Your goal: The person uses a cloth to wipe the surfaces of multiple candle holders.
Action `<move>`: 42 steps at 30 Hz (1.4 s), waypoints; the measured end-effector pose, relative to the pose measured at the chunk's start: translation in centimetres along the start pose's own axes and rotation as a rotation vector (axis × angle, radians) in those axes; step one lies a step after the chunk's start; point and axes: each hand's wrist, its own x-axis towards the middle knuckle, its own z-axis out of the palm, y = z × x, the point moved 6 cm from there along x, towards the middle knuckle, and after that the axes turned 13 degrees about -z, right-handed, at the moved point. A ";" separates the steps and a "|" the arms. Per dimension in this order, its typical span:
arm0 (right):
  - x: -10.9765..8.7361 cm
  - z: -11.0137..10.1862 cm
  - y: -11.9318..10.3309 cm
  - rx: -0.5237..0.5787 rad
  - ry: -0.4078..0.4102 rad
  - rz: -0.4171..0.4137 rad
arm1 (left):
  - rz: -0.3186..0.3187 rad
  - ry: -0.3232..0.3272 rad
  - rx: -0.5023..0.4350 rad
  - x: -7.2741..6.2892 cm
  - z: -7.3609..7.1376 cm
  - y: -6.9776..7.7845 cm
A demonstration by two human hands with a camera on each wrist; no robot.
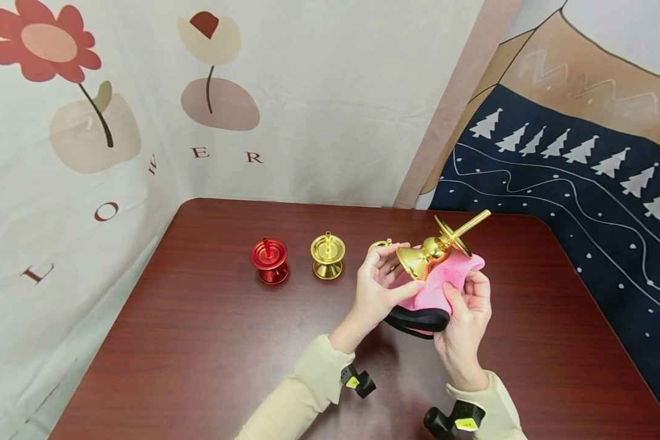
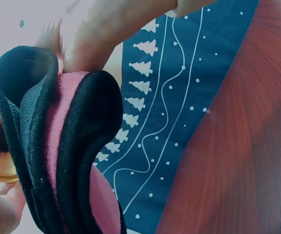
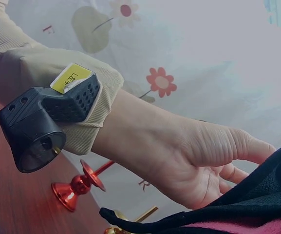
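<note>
My left hand holds a shiny gold candlestick by its flared base, tilted so its stem points up to the right. A pink cloth with black edging lies against the candlestick's underside. My right hand pinches this cloth, thumb on the near side. In the left wrist view the cloth's folded black edge fills the middle, and the hollow gold base shows at the left. The right wrist view has the left palm beside the black edging.
A red candlestick and a gold candlestick stand upright on the dark wood table, left of the hands. Another gold piece stands behind the left hand, mostly hidden. Printed cloths hang along the table's back and sides.
</note>
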 end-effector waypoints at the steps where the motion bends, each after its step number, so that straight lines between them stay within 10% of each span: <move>1: 0.0 0.0 0.0 0.000 0.000 0.000 | -0.002 0.002 -0.005 0.0 0.0 -0.1; 26: 0.0 -0.4 0.5 -0.219 -0.046 -0.012 | -0.046 0.071 -0.166 0.0 -0.2 -1.0; 32: -0.1 0.3 -0.1 -0.417 -0.293 -0.014 | -0.048 0.131 -0.165 0.1 -1.2 -1.1; 42: 0.4 3.2 -2.3 -0.718 -0.581 -0.415 | -0.116 0.150 -0.212 0.1 -2.1 -0.9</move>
